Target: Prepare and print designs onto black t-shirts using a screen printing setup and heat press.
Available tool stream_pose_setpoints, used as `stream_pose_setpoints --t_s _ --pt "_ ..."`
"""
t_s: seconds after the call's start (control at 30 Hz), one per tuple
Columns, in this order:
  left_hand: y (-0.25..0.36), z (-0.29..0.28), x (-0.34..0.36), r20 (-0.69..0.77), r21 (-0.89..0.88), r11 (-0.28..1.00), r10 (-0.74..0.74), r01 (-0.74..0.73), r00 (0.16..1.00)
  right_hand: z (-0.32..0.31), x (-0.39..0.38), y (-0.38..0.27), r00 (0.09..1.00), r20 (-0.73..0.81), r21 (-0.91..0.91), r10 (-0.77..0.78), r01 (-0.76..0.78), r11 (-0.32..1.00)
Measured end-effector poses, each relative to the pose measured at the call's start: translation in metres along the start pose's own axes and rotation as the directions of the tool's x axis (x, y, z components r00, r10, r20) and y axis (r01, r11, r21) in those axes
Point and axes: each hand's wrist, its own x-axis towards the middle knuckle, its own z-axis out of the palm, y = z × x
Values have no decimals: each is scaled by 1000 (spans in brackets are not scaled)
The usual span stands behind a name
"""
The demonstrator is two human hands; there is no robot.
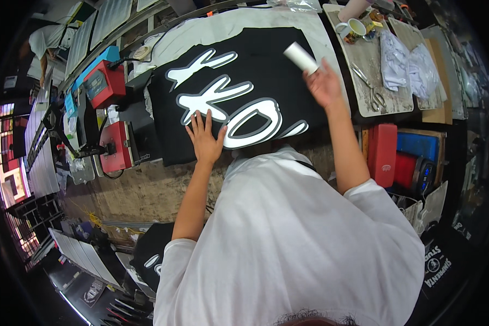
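Observation:
My left hand (204,133) lies spread, fingers apart, on a black garment (174,146) with large white lettering outlined in dark grey (255,117); its fingertips touch the lower part of that print. My right hand (323,87), raised over the garment's right side, has its fingers at the lower end of a white cylindrical roll (300,57), gripping it. Under the garment is a pale padded work surface (217,30).
Red presses (104,84) stand left. On the right, a board (356,49) carries scissors (369,87), a mug (353,30) and white cloths (394,65); red and blue boxes (383,155) sit below. Another person (54,41) is at upper left; more garments (149,250) lie below.

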Motion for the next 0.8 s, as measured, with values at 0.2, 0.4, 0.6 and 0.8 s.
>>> stream_pose_setpoints --t_s 0.2,0.4,0.6,0.8 --pt "1 -3 1 -1 -12 1000 -6 6 1000 -13 -12 62 936 -125 229 330 -296 927" --pt "0 -7 2 -7 -8 1000 2 -2 1000 -11 65 -25 970 -228 120 88 -62 991" --pt "-15 -14 1 -32 -54 996 -67 65 997 29 30 21 968 54 -172 246 -234 957" --pt "-35 -18 -4 -39 -48 995 -90 88 995 23 40 104 860 -178 -191 479 -508 840"
